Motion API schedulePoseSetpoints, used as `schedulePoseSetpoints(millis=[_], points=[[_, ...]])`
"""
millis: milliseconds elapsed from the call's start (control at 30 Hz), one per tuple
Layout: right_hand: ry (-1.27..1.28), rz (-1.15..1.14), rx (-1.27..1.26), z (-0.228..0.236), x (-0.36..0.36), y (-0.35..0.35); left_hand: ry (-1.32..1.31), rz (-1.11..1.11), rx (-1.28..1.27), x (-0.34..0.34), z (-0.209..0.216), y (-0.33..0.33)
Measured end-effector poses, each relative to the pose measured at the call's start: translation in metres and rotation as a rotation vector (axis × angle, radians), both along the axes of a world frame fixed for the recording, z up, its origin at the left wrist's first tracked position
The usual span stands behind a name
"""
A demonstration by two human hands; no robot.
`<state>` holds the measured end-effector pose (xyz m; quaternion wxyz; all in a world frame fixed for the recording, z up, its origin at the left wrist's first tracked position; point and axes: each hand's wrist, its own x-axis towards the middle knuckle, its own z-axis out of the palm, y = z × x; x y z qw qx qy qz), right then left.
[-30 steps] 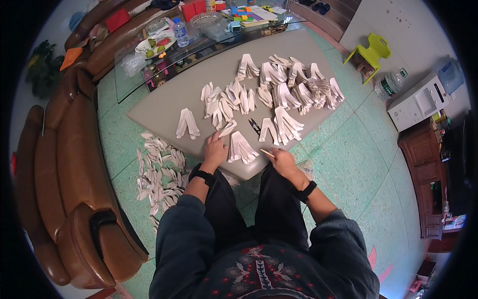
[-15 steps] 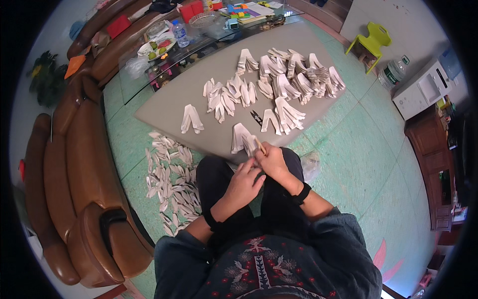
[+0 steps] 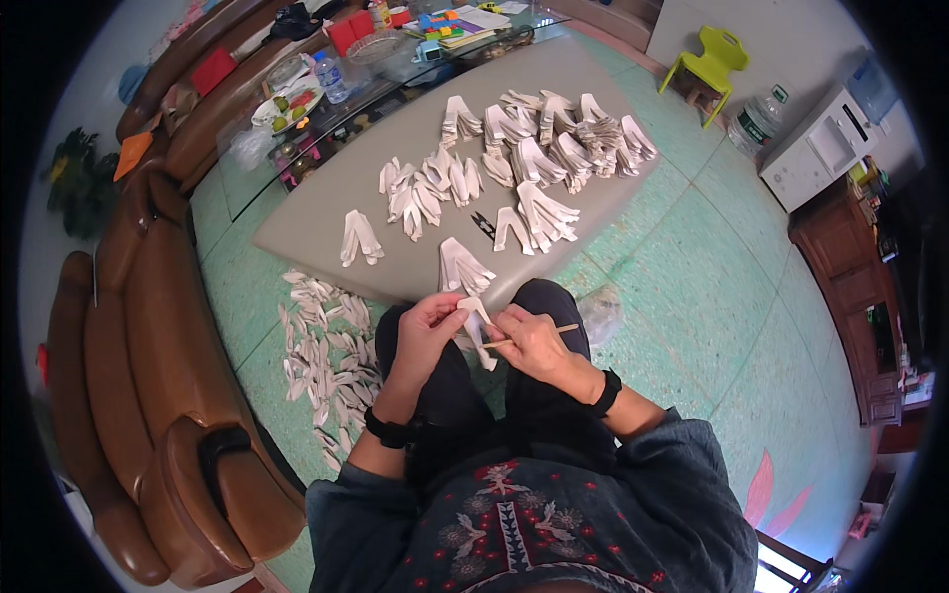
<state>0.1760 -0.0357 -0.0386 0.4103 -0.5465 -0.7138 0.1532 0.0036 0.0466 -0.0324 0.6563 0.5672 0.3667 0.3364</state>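
Head view, low centre of the frame: we see the left hand [image 3: 427, 326] pinching the top of a white folded piece [image 3: 475, 308] between thumb and fingers. We find the right hand [image 3: 537, 346] closed around a thin pale stick [image 3: 566, 328], its fingertips meeting the right side of that same piece. The piece spreads in an upside-down V over our lap, its lower end hanging between the two hands. Both our wrists wear dark bands

Just above the hands, we have a fanned white bundle [image 3: 461, 269] near the close corner of the grey surface [image 3: 321, 219]. Further up, toward the centre of the frame, black snips [image 3: 482, 225] lie just left of a small V-shaped stack [image 3: 511, 232]. We count another bundle [image 3: 360, 237] by itself on the left part of the surface, and a dense cluster of stacks [image 3: 537, 160] toward the upper right. Left of centre, many loose white pieces [image 3: 331, 351] lie scattered on the green floor [image 3: 657, 287]. We also see a brown sofa [image 3: 148, 366] along the left of the frame and a yellow-green chair [image 3: 714, 64] at upper right
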Motion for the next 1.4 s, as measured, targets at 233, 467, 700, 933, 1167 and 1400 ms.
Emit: schedulePoseSetpoints(millis=[233,467,700,933,1167,1400], points=[[0.040,-0.200,-0.047,-0.003,0.005,0.006,-0.107,-0.089,-0.155,-0.002,-0.002,-0.001],[-0.086,-0.270,-0.151,0.018,-0.003,0.002,-0.125,0.044,-0.250,0.011,0.007,-0.009],[-0.244,-0.291,-0.128,0.023,-0.006,-0.024,-0.203,0.116,-0.288,0.011,-0.005,-0.009],[-0.117,-0.347,-0.088,0.019,-0.006,-0.019,-0.191,0.034,-0.310,0.013,0.014,-0.019],[-0.044,-0.344,-0.036,0.017,-0.014,-0.020,-0.199,0.023,-0.222,0.013,0.012,-0.023],[0.117,-0.341,0.058,0.016,-0.014,-0.016,-0.145,0.024,-0.143,0.012,0.013,-0.023]])
